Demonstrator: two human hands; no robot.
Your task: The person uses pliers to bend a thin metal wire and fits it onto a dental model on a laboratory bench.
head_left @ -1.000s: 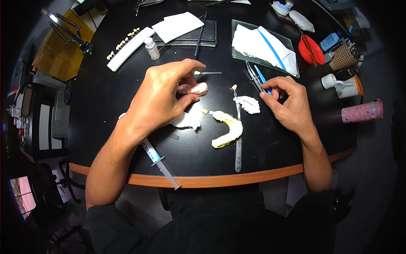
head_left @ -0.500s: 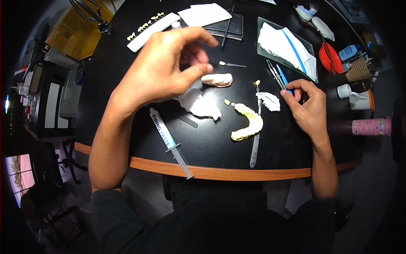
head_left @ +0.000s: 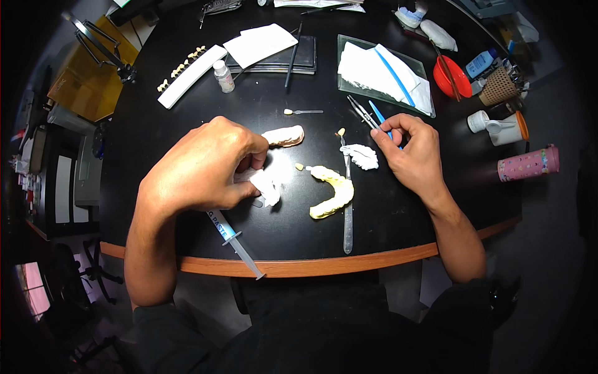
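Note:
My left hand (head_left: pixel 202 165) has its thumb and fingers pinched on a crumpled white tissue (head_left: pixel 269 187). Part of the tissue is hidden under the hand. My right hand (head_left: pixel 414 153) is closed around the rear end of metal tweezers (head_left: pixel 360 111), and a blue slim tool (head_left: pixel 377 112) lies alongside in the same fingers. Between the hands is a yellow dental arch model (head_left: pixel 341 194), resting against a clear-handled spatula (head_left: pixel 347 230). A small tooth crown (head_left: pixel 299 166) sits just off the arch. A white tooth-row piece (head_left: pixel 362 156) lies nearest my right hand.
A paste syringe (head_left: pixel 225 229) overhangs the wooden table edge (head_left: pixel 311 268). Farther back are a pale gum-shaped model (head_left: pixel 286 136), a crown on a stick (head_left: pixel 288 112), a small bottle (head_left: pixel 223 78) and a glass slab (head_left: pixel 342 65). A red bowl (head_left: pixel 458 81) and a pink flask (head_left: pixel 528 163) stand right.
My left hand has come down from above the table onto the tissue and pinched it. The whole view has shifted, while my right hand keeps its hold on the tweezers.

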